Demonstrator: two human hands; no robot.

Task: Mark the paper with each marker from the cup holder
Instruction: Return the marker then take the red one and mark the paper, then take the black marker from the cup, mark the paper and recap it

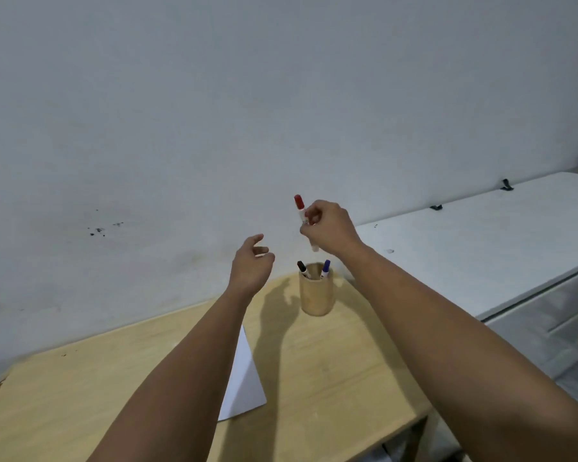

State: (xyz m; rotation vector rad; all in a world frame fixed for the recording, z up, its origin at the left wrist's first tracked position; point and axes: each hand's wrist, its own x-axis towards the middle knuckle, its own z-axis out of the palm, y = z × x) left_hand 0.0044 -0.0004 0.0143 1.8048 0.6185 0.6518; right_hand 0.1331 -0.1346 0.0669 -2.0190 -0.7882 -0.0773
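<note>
Right hand (327,226): pinched the red marker (300,208), cap up, above the cup holder (316,295). Left hand (251,263): empty, fingers loosely spread, raised just left of the cup. Cup held black marker (302,268) and blue marker (325,268). Paper (242,381) lay nearer on the desk (331,361), partly under the left forearm. Step judged: fetching a marker; next called for uncapping, then marking.
</note>
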